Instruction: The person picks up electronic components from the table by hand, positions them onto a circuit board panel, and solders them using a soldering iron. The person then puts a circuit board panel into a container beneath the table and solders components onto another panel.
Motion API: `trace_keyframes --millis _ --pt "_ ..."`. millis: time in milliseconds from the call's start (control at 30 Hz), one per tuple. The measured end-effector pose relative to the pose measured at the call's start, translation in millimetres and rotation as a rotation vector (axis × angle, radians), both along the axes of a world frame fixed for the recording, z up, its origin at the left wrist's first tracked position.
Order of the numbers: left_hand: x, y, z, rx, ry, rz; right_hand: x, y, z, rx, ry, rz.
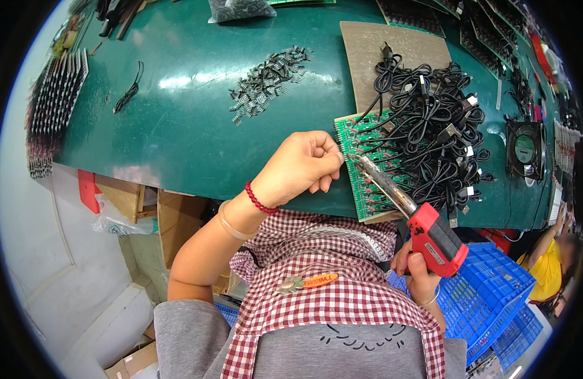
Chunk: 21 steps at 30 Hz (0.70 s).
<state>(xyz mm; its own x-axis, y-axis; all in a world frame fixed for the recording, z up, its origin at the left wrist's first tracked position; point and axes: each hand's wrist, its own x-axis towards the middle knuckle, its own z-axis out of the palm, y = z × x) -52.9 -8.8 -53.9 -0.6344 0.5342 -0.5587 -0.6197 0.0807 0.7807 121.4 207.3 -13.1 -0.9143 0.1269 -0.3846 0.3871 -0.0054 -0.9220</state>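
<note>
My left hand [309,162] is closed in a pinch at the left edge of a green circuit board panel [367,197]. Whatever its fingertips hold is hidden. In my right hand [420,278] is a red and black soldering gun [438,243], its metal barrel pointing up and left. The tip is over the panel, close to my left fingertips; whether it touches cannot be told. Coiled black USB cables [430,136] lie across the panel's right side, several running to its boards. Beyond my left hand is a heap of small black pin connectors [266,83].
A brown sheet [399,44] lies under the cables on the green table [178,126]. Board stacks [56,104] stand at far left and far right. A small fan [525,150] sits at right. Blue crates [487,290] are below the edge, near a person in yellow [545,278].
</note>
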Motion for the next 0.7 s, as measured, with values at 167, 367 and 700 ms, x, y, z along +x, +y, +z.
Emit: trace_keyframes --millis 167,367,700 --pt "-0.1 0.6 -0.5 -0.015 0.001 -0.003 3.6 -4.2 0.5 -0.093 0.048 -0.115" --pt "0.3 0.8 -1.0 -0.02 -0.004 0.007 5.2 -4.0 -3.4 -0.044 -0.002 -0.082" --pt "0.9 1.2 -0.2 -0.044 0.011 0.005 1.4 -4.7 0.2 -0.011 -0.003 -0.049"
